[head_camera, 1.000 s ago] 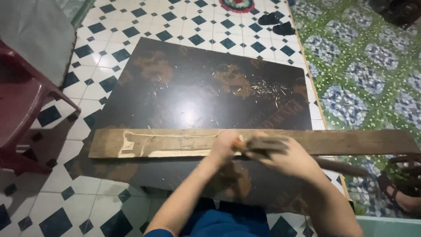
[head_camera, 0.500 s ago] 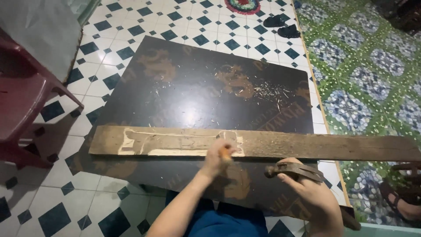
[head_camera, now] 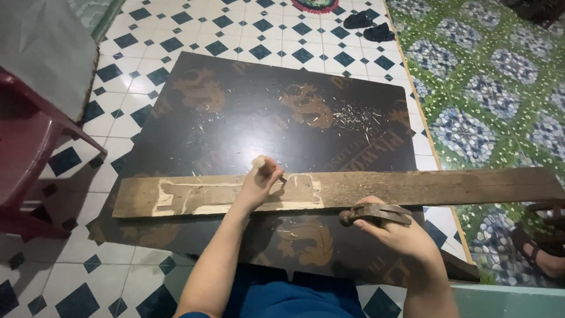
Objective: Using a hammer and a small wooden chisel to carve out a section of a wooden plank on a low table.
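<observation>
A long brown wooden plank point(head_camera: 424, 187) lies across a dark board point(head_camera: 247, 118) on the tiled floor; its left half shows pale carved patches. My left hand point(head_camera: 259, 184) grips a small chisel point(head_camera: 263, 166) upright, its tip on the carved area. To the right, my right hand point(head_camera: 391, 229) holds a rusty hammer point(head_camera: 376, 214) just below the plank's near edge, apart from the chisel.
Wood chips point(head_camera: 353, 118) lie scattered on the dark board. A red plastic chair point(head_camera: 29, 159) stands at the left. Dark sandals point(head_camera: 368, 26) sit at the far edge of the tiles. A green patterned mat point(head_camera: 488, 88) covers the floor at right.
My right hand with the hammer dropped from beside the left hand on the plank to below its near edge. The left hand shifted slightly and now holds the chisel upright.
</observation>
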